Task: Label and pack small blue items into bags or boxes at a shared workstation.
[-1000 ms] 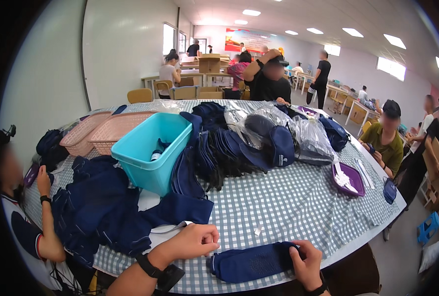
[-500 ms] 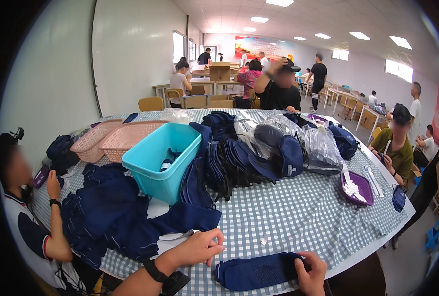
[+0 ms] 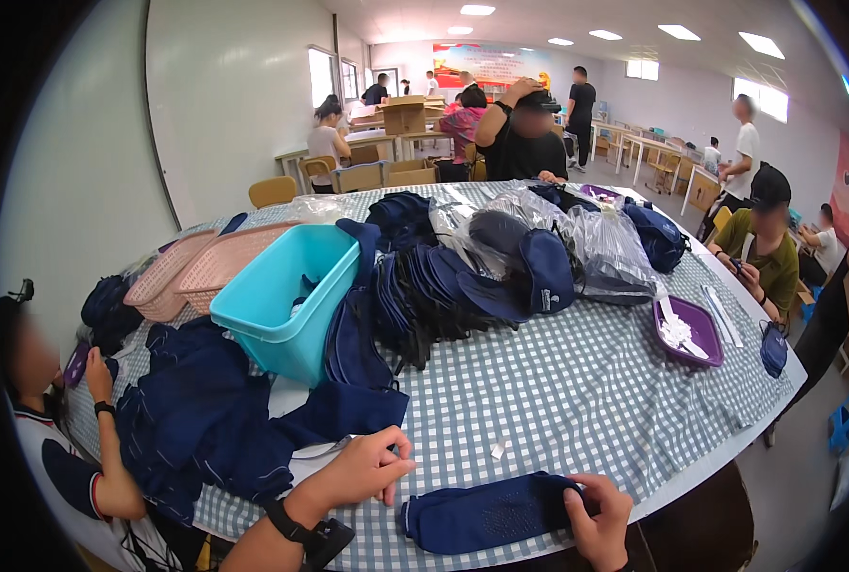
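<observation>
Fingers of the right hand point(image 3: 598, 520) pinch one end of a flat, dark navy fabric piece with a dotted texture point(image 3: 486, 512), so the cloth lies stretched along the near edge of the round table with the blue-and-white checked cloth point(image 3: 577, 400); held at that end it stays flat and straight rather than bunched. The left hand point(image 3: 362, 472), a black watch at its wrist, rests just beyond the other end of the piece with its fingers curled loosely and nothing clearly in them; it touches the tablecloth beside a larger loose navy fabric panel point(image 3: 348, 412), which seems kept close for easy reach.

Just past the held piece lies a small white paper scrap point(image 3: 498, 447). Further out from the left hand stands a turquoise plastic basket point(image 3: 286, 300), tilted against a heap of navy cloth point(image 3: 195, 419), with two pink plastic baskets point(image 3: 195, 272) behind it. Beyond the right hand, a row of stacked navy caps point(image 3: 443, 291) and clear plastic bags point(image 3: 601, 248) fill the middle of the table, and a purple plastic tray point(image 3: 691, 331) holding white scraps sits well apart towards the far side. Other people sit around the rim.
</observation>
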Tool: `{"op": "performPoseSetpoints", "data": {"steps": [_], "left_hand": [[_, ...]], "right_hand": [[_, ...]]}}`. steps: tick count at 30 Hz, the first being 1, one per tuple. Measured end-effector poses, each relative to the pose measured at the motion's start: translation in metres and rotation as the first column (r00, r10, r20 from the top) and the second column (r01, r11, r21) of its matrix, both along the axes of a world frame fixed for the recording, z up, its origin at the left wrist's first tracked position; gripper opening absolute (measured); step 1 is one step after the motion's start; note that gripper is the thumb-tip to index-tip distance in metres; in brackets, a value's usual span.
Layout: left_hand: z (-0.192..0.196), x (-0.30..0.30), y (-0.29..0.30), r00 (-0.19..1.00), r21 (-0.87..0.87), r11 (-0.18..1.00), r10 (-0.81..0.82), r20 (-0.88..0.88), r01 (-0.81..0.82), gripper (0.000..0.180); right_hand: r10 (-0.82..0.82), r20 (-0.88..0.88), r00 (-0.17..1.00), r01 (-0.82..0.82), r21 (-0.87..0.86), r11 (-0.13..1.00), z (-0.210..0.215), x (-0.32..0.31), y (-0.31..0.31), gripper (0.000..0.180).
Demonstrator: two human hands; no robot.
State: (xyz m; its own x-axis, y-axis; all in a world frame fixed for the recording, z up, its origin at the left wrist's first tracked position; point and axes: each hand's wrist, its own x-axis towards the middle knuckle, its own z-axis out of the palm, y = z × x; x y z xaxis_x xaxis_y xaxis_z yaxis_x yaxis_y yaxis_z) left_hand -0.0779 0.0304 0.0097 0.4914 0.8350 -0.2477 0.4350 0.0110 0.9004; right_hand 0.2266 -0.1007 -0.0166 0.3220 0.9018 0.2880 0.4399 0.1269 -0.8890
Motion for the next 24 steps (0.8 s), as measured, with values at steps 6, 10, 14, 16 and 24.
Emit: {"op": "performPoseSetpoints", "data": {"steps": [6, 10, 14, 16, 24], "left_hand": [[-0.004, 0.001, 0.004, 1.000, -0.007, 1.000, -0.016, 0.014, 0.016, 0.017], [-0.016, 0.009, 0.008, 0.997, -0.014, 0.998, -0.056, 0.046, 0.057, 0.016], [-0.023, -0.006, -0.002, 0.981, -0.088, 0.992, 0.106, 0.165, -0.093, 0.014], [-0.021, -0.013, -0.007, 0.982, -0.082, 0.991, 0.117, 0.145, -0.106, 0.012], [-0.024, -0.004, 0.007, 0.998, 0.013, 0.999, 0.050, 0.040, -0.051, 0.010]], "right_hand": [[-0.021, 0.019, 1.000, 0.021, 0.024, 0.999, -0.008, 0.004, 0.001, 0.019], [-0.079, 0.083, 0.993, 0.074, 0.070, 0.995, -0.013, 0.012, -0.004, 0.021], [0.082, 0.173, 0.982, -0.079, -0.020, 0.997, -0.014, 0.010, 0.007, 0.027], [0.090, 0.148, 0.985, -0.099, 0.055, 0.994, -0.023, 0.008, 0.009, 0.027], [-0.027, 0.194, 0.981, 0.004, 0.117, 0.993, -0.028, 0.005, 0.009, 0.022]]}}
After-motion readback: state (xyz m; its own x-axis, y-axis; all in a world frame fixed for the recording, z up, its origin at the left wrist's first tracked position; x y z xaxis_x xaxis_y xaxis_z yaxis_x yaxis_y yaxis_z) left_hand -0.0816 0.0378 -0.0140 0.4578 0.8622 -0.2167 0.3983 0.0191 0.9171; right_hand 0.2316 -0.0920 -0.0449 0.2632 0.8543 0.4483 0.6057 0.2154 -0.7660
